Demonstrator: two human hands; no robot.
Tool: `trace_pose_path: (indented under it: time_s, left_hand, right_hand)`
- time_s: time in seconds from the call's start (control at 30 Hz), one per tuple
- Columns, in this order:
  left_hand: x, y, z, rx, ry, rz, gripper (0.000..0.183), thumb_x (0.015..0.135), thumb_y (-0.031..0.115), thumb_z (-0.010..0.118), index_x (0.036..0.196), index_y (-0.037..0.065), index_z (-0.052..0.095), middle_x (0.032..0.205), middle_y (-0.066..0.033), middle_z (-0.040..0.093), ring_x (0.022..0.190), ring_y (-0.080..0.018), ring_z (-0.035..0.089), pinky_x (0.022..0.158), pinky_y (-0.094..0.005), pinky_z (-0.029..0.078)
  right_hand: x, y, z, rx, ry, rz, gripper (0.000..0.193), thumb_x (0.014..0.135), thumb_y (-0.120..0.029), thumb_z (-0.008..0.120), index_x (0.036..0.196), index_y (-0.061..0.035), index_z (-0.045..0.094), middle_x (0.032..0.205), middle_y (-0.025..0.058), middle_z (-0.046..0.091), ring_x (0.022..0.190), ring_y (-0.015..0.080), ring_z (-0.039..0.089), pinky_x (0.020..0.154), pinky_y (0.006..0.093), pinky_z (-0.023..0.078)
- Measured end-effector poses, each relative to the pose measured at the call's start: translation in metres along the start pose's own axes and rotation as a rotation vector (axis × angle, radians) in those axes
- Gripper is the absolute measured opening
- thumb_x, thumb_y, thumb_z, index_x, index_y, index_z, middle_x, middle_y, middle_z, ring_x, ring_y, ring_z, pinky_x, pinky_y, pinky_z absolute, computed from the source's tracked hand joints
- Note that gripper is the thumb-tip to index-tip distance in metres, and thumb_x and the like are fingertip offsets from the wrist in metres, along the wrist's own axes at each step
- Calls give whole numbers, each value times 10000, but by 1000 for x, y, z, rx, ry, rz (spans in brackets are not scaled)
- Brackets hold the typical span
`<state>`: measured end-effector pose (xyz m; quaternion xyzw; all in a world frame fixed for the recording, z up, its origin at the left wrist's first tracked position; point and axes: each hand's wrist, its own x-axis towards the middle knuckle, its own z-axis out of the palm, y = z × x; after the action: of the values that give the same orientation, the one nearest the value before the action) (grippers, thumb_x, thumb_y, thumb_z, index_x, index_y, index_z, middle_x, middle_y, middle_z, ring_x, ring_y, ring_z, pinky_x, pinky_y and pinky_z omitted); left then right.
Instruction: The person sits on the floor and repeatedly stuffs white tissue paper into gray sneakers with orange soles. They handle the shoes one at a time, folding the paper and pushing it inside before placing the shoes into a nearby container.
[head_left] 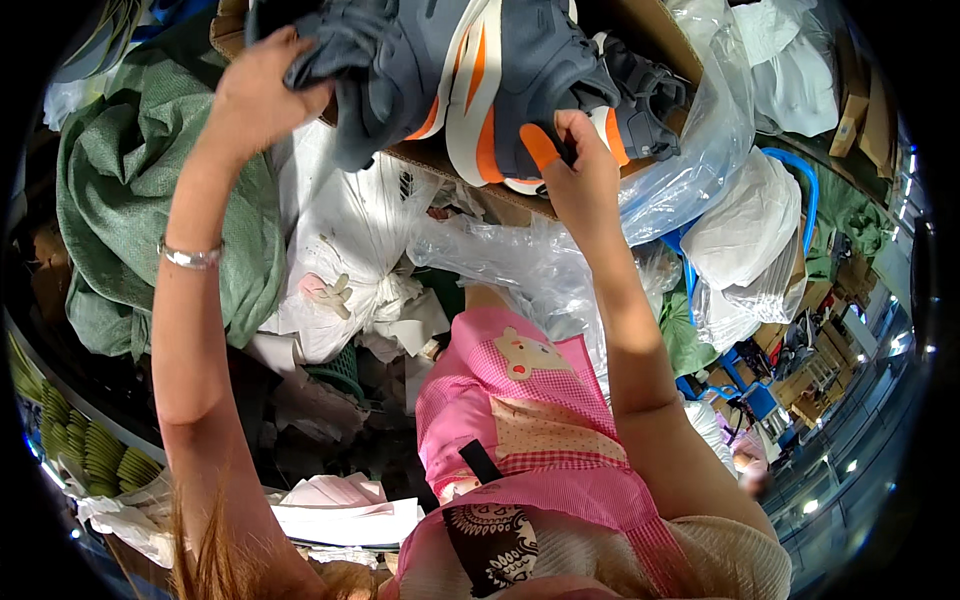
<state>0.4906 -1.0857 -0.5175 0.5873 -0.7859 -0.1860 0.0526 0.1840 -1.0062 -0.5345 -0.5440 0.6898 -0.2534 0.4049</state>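
At a cardboard box's (pixel 672 40) near edge, by clear plastic (pixel 690 190), outstretched left hand (pixel 262 95) clutches gray fabric (pixel 368 90); right hand (pixel 582 175) pinches gray shoe (pixel 545 70).

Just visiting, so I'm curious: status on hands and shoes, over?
Left fingers: gripping soft grey material. Right fingers: at grey-orange shoe. Clear plastic: beside cardboard box, not blocking.

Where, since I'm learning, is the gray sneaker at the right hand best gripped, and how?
Probably pinch the gray sneaker by its near end, from the near side: that end faces the near edge of the cardboard box, while neighboring shoes crowd both sides.
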Motion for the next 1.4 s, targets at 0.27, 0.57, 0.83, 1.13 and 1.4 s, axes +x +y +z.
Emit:
trace_pose_path:
  time_s: [0.27, 0.57, 0.83, 1.13, 1.4]
  left_hand:
    - [-36, 8, 19, 42, 56, 222, 486, 656, -54, 629, 1110, 18, 473, 999, -164, 521, 898, -352, 537, 786, -418, 458]
    - [-38, 92, 36, 234, -261, -8, 695, 766, 198, 708, 1367, 356, 398, 978, -145, 535, 797, -274, 626, 737, -350, 512]
    - [-37, 81, 30, 225, -284, -114, 397, 740, 197, 709, 1113, 193, 571, 1009, -160, 562, 833, -317, 636, 725, -383, 522]
    - [-157, 125, -94, -364, -313, -280, 437, 609, 42, 709, 1026, 91, 587, 888, -189, 587, 814, -384, 593, 704, -404, 476]
    - [-288, 178, -80, -1305, -248, -1081, 288, 779, 89, 751, 1021, -12, 632, 878, 13, 650, 783, -49, 540, 723, -233, 477]
  right_hand:
    - [-7, -4, -56, 360, -38, 104, 106, 857, -42, 638, 941, -16, 578, 764, -62, 551, 710, -2, 449, 660, 162, 390]
    - [-18, 20, -37, 216, -47, 61, 224, 849, -107, 657, 1007, 26, 569, 816, 22, 615, 738, 56, 526, 661, 210, 446]
    - [-19, 6, -55, 43, -277, 6, 323, 775, -171, 750, 988, 2, 579, 788, -15, 587, 700, 53, 466, 634, 224, 432]
    - [58, 63, -129, -400, 7, -102, 669, 640, -461, 777, 1100, 0, 624, 1169, 200, 572, 1089, 273, 564, 895, 323, 440]
    - [94, 95, -132, -242, -510, 221, 743, 692, -474, 737, 1174, 67, 569, 1052, 140, 637, 959, 189, 605, 844, 263, 453]
